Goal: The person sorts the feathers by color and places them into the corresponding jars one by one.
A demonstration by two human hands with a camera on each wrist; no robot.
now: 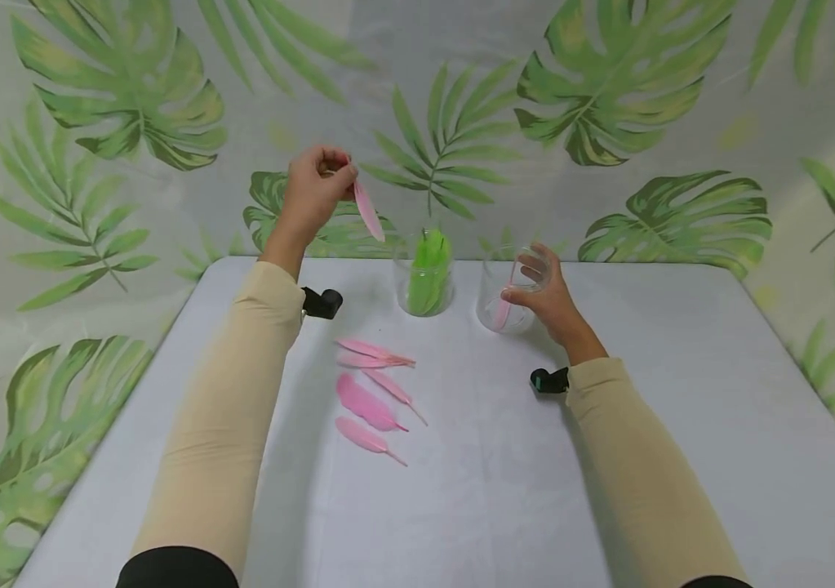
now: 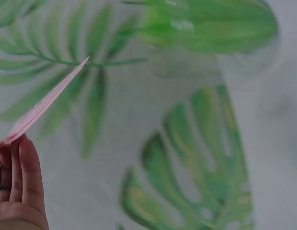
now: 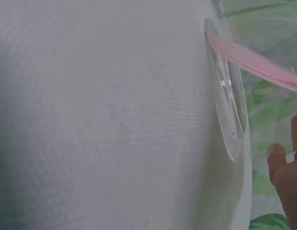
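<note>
High at the left, my left hand (image 1: 320,189) pinches a pink feather (image 1: 369,212) between thumb and fingers, its vane pointing down to the right. My right hand (image 1: 551,300) grips the upper side of a clear glass cup (image 1: 486,287), which stands on the table. Inside that cup leans one pink feather (image 1: 503,314), seen through the wall also in the right wrist view. Left of it stands a second clear cup (image 1: 400,284) with bright green feathers (image 1: 428,273). Several more pink feathers (image 1: 367,403) lie on the table between my forearms.
The table (image 1: 461,490) has a white cloth, and its far edge runs just behind the cups. A leaf-printed cloth (image 1: 446,49) hangs behind it. Black wrist cameras (image 1: 549,380) stick out from both sleeves.
</note>
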